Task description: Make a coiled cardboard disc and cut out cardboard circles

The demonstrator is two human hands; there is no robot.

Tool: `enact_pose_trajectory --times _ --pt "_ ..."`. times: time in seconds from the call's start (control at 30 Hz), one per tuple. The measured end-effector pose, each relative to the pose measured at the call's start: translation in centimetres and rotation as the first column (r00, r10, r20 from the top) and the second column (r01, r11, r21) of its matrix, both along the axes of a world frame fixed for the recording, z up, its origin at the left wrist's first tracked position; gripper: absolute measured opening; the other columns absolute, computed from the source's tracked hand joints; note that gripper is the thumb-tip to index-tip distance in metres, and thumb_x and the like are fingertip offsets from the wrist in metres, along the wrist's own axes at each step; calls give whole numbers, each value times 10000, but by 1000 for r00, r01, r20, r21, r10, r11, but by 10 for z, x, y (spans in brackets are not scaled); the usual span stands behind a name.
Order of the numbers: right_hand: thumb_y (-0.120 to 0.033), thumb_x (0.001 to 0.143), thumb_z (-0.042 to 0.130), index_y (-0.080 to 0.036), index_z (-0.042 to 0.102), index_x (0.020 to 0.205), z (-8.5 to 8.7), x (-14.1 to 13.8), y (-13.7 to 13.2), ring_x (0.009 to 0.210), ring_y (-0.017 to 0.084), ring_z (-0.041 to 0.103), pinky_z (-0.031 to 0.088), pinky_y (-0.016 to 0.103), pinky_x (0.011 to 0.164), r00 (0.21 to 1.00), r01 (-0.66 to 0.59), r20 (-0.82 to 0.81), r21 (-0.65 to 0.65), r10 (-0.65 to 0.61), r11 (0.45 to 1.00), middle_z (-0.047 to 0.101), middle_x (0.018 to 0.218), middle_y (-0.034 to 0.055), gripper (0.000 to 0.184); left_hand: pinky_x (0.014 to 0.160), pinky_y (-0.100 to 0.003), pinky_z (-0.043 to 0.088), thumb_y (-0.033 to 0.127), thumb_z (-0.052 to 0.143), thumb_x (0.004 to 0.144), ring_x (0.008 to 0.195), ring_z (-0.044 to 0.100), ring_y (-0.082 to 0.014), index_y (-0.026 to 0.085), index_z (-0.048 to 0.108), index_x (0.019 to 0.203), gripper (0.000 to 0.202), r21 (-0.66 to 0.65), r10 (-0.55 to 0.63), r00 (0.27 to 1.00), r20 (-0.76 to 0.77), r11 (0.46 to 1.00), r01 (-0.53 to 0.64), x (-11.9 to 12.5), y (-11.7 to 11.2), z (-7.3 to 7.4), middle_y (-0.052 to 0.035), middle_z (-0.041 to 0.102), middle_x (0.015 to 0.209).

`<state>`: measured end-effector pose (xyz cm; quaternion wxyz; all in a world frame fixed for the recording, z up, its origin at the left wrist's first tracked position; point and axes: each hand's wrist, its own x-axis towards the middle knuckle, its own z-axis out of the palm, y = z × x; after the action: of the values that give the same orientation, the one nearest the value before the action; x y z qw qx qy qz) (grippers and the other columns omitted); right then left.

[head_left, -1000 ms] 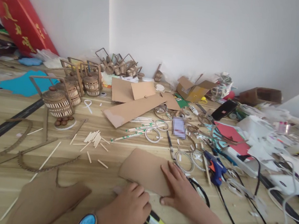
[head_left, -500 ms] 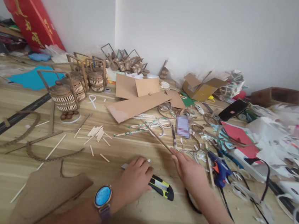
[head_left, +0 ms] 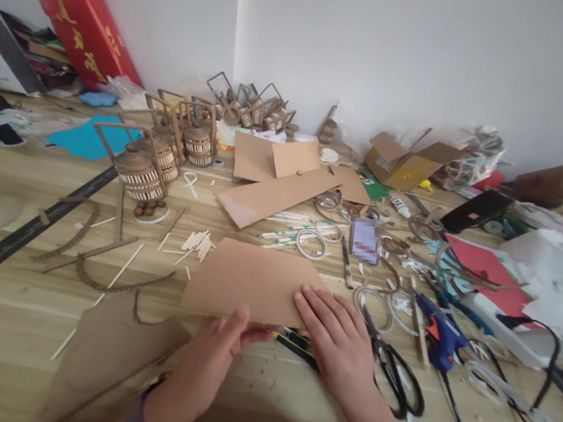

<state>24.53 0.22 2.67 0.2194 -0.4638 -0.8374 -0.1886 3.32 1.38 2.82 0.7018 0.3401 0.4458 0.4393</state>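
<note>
Card (head_left: 248, 281) lay near-flat on the table (head_left: 9, 316), straight ahead of the person, long side running left to right. Its near edge sat between both hands.

Left hand (head_left: 216, 352): thumb on top of the near edge, fingers curled below, so closed in a pinch on the card. This grip likely kept that edge from shifting; I could not tell whether it was lifted clear of the table.

Right hand (head_left: 338, 338): open, fingers spread and flat on the card's near right corner. It clasped nothing and only pressed down, pinning the sheet against sliding.

Knife (head_left: 292, 341): mostly covered, with a yellow-and-black stretch showing under the near edge between the hands. Neither hand was on it.

Scissors (head_left: 395, 374) lay just right of the right hand, the glue gun (head_left: 442, 332) beyond them. Loose sticks (head_left: 197, 244) were past the card's far left corner, and a big offcut (head_left: 110, 354) lay left of the left hand.

Against half a second before: the card had been raised edge-on in the right hand, and it had since come down flat. The left hand had rested on the knife, fully in view, then let go and took the card edge, and the card now covered most of the knife. A second before, the card lay flat under the right hand much as here. The view had swung left and the watch dropped almost out of frame.
</note>
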Motion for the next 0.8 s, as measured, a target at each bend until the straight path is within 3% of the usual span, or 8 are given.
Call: enact_pose_trajectory --times 0.13,0.23,0.33,0.4,0.47,0.6,0.7,0.8 --pt "-241 1067 395 -276 198 1601 -11 8 -9 1190 268 618 334 444 1082 999 23 33 -44 -21 999 700 1294 114 570 541 -276 570 502 847 642 606 736 -231 149 717 676 378 -210 213 975 64 958 -195 -10 -4 5 -68 756 607" --pt "-454 1044 393 -169 40 1618 -25 12 -17 1209 350 582 429 497 993 969 211 -112 -90 -221 973 614 1329 226 731 534 -229 578 408 903 569 595 741 -200 132 704 671 355 -228 422 900 109 892 -390 -21 2 8 -56 767 623" --pt "-587 989 428 -154 267 1561 -40 12 -25 1124 382 609 488 509 906 950 246 -132 -246 -284 937 638 1237 219 736 587 -216 607 362 899 589 635 758 -188 122 724 781 353 -176 540 826 160 839 -514 -32 8 13 -46 787 679" --pt "-524 986 495 -208 491 1424 -48 10 -30 1042 353 640 502 489 882 978 165 -64 -357 -200 919 701 1117 151 540 587 -215 613 362 883 623 635 760 -189 114 719 805 348 -163 529 831 169 847 -506 -36 10 15 -55 788 682" --pt "-428 982 545 -217 603 1308 -52 10 -33 986 333 655 513 474 853 982 163 -16 -428 -188 889 724 1048 122 393 570 -214 613 350 886 628 608 755 -187 119 703 795 338 -178 501 849 170 863 -474 -36 8 14 -46 782 667" --pt "-357 965 540 -158 651 1244 -56 26 -34 943 344 665 534 492 815 956 261 -4 -456 -295 851 715 1040 155 361 550 -230 610 367 900 624 578 750 -196 134 679 748 344 -254 430 891 147 887 -386 -28 -3 2 -35 767 623" --pt "-374 971 463 -109 661 1181 -60 52 -33 988 365 662 535 517 866 917 351 -27 -414 -397 840 698 1075 204 392 587 -242 613 401 869 694 618 761 -213 124 671 686 341 -354 297 947 120 904 -239 -18 -10 -9 -70 756 596" --pt "-385 961 397 -80 644 1187 -62 78 -28 983 374 665 540 523 885 856 466 -37 -378 -516 800 694 1047 220 453 641 -216 609 331 825 786 680 771 -193 137 663 694 269 -457 215 963 163 881 -120 -8 -14 -16 -58 762 638"
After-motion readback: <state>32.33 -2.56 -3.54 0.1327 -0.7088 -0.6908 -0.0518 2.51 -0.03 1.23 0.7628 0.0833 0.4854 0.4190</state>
